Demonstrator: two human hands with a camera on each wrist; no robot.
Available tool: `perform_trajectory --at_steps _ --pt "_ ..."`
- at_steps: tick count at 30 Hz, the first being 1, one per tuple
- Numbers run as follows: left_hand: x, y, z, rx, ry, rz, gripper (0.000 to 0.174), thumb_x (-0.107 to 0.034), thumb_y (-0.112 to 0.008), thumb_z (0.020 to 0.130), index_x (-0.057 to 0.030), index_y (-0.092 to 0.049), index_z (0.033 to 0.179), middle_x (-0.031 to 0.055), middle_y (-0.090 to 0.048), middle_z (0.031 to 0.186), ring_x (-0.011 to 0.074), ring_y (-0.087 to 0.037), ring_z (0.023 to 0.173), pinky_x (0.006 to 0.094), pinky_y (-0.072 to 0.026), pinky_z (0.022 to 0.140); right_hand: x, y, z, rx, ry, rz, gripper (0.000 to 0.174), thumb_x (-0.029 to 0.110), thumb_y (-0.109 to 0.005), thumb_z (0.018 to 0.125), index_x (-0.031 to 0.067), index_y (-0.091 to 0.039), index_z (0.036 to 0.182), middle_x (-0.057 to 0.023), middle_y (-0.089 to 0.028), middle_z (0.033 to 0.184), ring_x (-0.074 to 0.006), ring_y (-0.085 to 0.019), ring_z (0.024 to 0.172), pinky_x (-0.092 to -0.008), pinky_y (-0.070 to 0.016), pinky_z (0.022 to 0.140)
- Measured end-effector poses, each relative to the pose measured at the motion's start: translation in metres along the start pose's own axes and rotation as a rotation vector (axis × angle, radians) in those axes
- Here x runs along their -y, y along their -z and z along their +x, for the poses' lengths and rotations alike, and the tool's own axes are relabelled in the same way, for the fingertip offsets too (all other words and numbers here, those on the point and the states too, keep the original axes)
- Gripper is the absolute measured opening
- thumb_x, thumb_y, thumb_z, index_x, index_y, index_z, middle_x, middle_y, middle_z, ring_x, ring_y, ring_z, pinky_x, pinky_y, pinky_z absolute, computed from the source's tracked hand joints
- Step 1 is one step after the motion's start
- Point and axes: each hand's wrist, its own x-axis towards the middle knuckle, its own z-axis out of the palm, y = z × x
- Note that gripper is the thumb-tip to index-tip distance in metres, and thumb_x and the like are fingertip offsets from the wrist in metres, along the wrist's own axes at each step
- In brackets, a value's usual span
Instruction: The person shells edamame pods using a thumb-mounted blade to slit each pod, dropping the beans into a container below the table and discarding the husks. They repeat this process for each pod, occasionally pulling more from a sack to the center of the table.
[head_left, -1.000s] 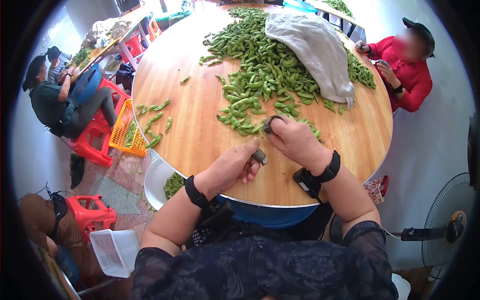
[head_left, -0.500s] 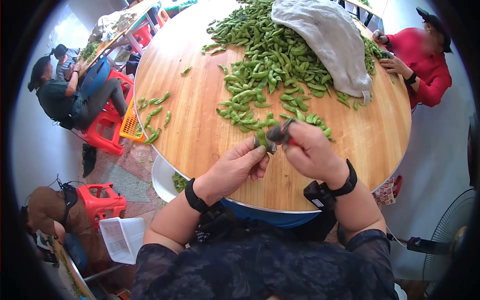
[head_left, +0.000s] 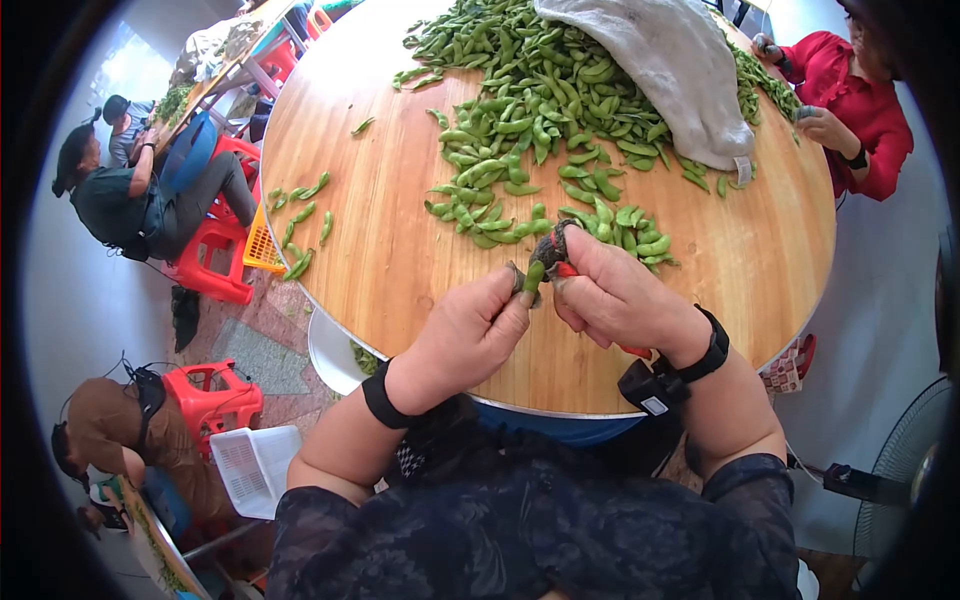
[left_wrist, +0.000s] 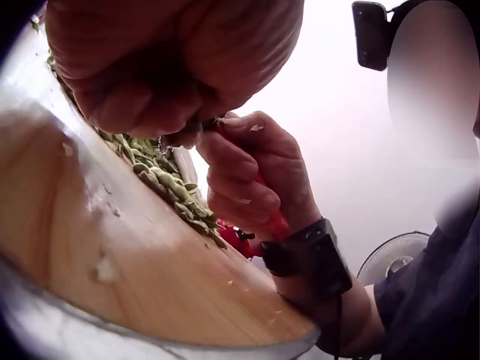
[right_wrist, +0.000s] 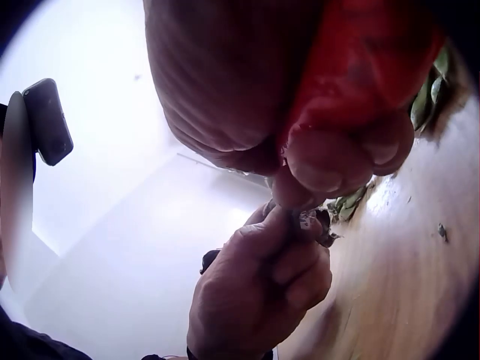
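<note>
Closer together than a second ago, left hand (head_left: 465, 325) and right hand (head_left: 622, 297) meet above the near tabletop (head_left: 375, 215): the left pinches a plump, bright green pod (head_left: 534, 277), the right clasps a red-handled tool (right_wrist: 360, 71) beside it. Farther off, heaped pods (head_left: 545, 105) lie partly under cloth (head_left: 670, 85).

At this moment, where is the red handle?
In the head view, right of centre, the right hand grips the red handle beside the left hand.

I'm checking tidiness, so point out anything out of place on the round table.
A small group of pods lies near the left edge of the table, and one lone pod lies farther in. Apart from the main pile, they look stray, though possibly set aside.
</note>
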Motion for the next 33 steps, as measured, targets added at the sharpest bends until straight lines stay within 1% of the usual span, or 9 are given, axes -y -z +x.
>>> perform_trajectory --at_steps 6,9,10,13,18,20,25,30,33 --pt "-0.018 0.002 -0.004 -0.163 -0.348 0.663 0.01 -0.009 -0.058 0.087 -0.0012 -0.053 0.084 0.0144 -0.052 0.069 0.0329 -0.05 0.061 0.038 -0.0421 0.056 0.01 -0.001 -0.005 0.052 -0.051 0.022 0.027 0.003 -0.035 0.086 0.0077 -0.046 0.11 0.001 -0.048 0.06 -0.006 -0.042 0.042 -0.0209 -0.0348 0.037" --pt "-0.03 0.018 -0.004 0.195 0.264 -0.334 0.014 -0.014 -0.048 0.097 -0.0036 -0.057 0.097 -0.0023 -0.045 0.068 0.0137 -0.046 0.06 0.0292 -0.0392 0.055 0.011 -0.003 -0.008 0.066 -0.05 0.238 0.029 0.001 -0.034 0.086 0.0072 -0.047 0.112 0.0003 -0.049 0.06 -0.0062 -0.041 0.039 -0.0204 -0.034 0.036" --pt "-0.029 0.019 -0.003 0.199 0.264 -0.328 0.014 -0.014 -0.048 0.097 -0.0036 -0.057 0.097 -0.0023 -0.045 0.068 0.0137 -0.046 0.06 0.0292 -0.0392 0.055 0.009 -0.001 -0.009 0.126 -0.008 0.38 0.025 0.002 -0.034 0.087 0.0072 -0.048 0.107 0.0004 -0.049 0.059 -0.0064 -0.042 0.039 -0.0204 -0.0348 0.035" --pt "-0.031 0.013 0.001 0.405 0.38 -1.218 0.025 -0.027 -0.044 0.1 -0.0055 -0.057 0.102 -0.0023 -0.048 0.074 0.0068 -0.041 0.061 0.0216 -0.0333 0.054 0.009 0.002 -0.012 0.198 0.037 0.626 0.02 0.003 -0.035 0.089 0.0076 -0.05 0.102 0.0008 -0.049 0.059 -0.0064 -0.042 0.038 -0.02 -0.0352 0.034" --pt "-0.019 0.003 0.023 0.141 0.115 -0.508 0.022 -0.026 -0.053 0.097 -0.0047 -0.056 0.093 -0.0025 -0.045 0.066 0.0071 -0.04 0.058 0.0229 -0.033 0.052 0.009 0.012 -0.007 -0.045 0.015 0.458 0.011 0.008 -0.041 0.092 0.0089 -0.052 0.095 0.0018 -0.049 0.06 -0.0051 -0.041 0.039 -0.0193 -0.0342 0.035" --pt "-0.013 0.01 0.028 -0.151 -0.185 0.179 0.027 -0.03 -0.062 0.091 -0.0033 -0.057 0.087 -0.0006 -0.041 0.058 0.008 -0.037 0.052 0.0248 -0.0326 0.048 0.005 0.013 -0.004 -0.191 0.081 0.215 0.005 0.011 -0.048 0.092 0.0071 -0.051 0.091 -0.0001 -0.048 0.059 -0.0069 -0.045 0.044 -0.0245 -0.0365 0.04" --pt "-0.018 0.008 0.04 0.028 -0.126 0.145 0.035 -0.035 -0.062 0.091 -0.0009 -0.057 0.081 0.0018 -0.048 0.06 0.0099 -0.043 0.053 0.0261 -0.0367 0.048 -0.012 0.002 0.002 -0.366 0.479 -0.349 0.014 0.01 -0.053 0.087 0.0023 -0.043 0.082 -0.0192 -0.05 0.067 -0.0378 -0.051 0.059 -0.0389 -0.0409 0.052" --pt "-0.022 0.008 0.053 0.19 -0.06 -0.135 0.035 -0.029 -0.046 0.1 -0.0014 -0.057 0.082 -0.0022 -0.052 0.066 0.0083 -0.045 0.056 0.023 -0.0388 0.052 -0.002 0.02 0.0 -0.188 0.133 -0.005 0.009 0.011 -0.049 0.088 0.0043 -0.047 0.083 -0.0098 -0.052 0.063 -0.0217 -0.053 0.048 -0.0314 -0.0412 0.044" --pt "-0.011 0.009 0.057 0.323 0.209 -0.327 0.032 -0.03 -0.045 0.1 -0.004 -0.056 0.084 -0.0014 -0.052 0.069 0.0063 -0.047 0.056 0.0205 -0.0386 0.051 -0.002 0.024 0.001 -0.109 -0.043 0.226 0.008 0.011 -0.046 0.089 0.0055 -0.049 0.085 -0.0022 -0.051 0.063 -0.0101 -0.05 0.044 -0.0249 -0.0403 0.039"
